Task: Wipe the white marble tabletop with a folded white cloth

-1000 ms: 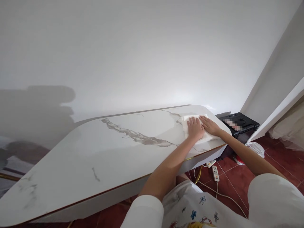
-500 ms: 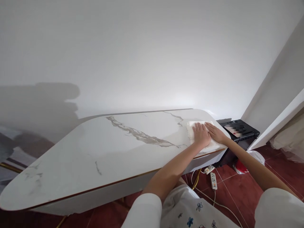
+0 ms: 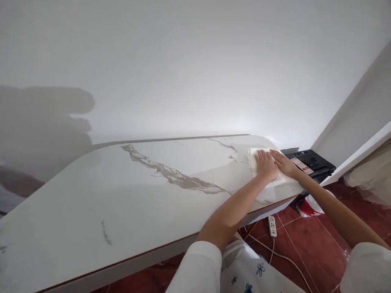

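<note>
A white cloth lies spread on the right end of a white marble-patterned tabletop. My left hand rests on the cloth, palm down, its fingers extended and pointing away from me. Beside it, my right hand lies flat on the cloth too, fingers stretched toward the left hand, nearly touching it. Under both palms, part of the cloth is hidden. Its far-left edge looks frayed.
Behind the tabletop stands a white wall. A black case with a label sits past the right end. On the red tiled floor are a power strip with its cord and a red-and-white container.
Both hands and the cloth have slid away from the table's front edge, toward the back. The camera view has shifted, cutting off the table's left end.
</note>
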Motion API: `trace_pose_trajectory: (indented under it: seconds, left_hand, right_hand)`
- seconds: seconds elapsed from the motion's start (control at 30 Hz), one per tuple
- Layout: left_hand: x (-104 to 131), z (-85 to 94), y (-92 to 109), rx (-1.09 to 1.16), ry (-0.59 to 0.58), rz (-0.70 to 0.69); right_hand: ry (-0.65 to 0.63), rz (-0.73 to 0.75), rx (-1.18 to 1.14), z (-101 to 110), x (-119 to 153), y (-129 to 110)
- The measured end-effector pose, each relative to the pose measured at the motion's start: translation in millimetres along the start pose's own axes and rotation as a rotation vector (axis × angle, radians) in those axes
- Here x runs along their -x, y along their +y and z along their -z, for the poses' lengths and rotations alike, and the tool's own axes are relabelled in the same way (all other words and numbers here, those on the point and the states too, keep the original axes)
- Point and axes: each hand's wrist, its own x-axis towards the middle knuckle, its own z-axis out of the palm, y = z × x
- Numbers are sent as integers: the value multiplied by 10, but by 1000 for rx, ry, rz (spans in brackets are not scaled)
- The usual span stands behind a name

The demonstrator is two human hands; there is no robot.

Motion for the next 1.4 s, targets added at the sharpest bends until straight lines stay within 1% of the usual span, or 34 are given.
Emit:
trace_pose_trajectory:
  seconds: [0.17, 0.3, 0.53, 0.8, 0.9, 1.0, 1.17, 1.4]
  left_hand:
    - [-369, -27, -216, 9, 15, 26]
    - [-617, -36, -398, 16, 19, 60]
    - [-956, -50, -645, -5, 38, 83]
    - [-1327, -74, -948, -44, 51, 110]
    - [-1411, -81, -994, -64, 53, 116]
    - [-1447, -86, -980, -87, 63, 119]
    - [-1473, -97, -874, -106, 36, 100]
    - [-1521, -204, -718, -96, 38, 73]
  right_hand:
    - [-3, -39, 5, -98, -436, 143]
    - [-6, -48, 0, -202, -763, 228]
    - [9, -51, -12, -362, -1174, 375]
    - [-4, -14, 13, -523, -1658, 467]
    - [-7, -33, 10, -573, -1727, 505]
    - [-12, -48, -22, -590, -1719, 552]
    - [-26, -69, -84, -538, -1651, 653]
    - [-54, -160, -128, -424, -1536, 776]
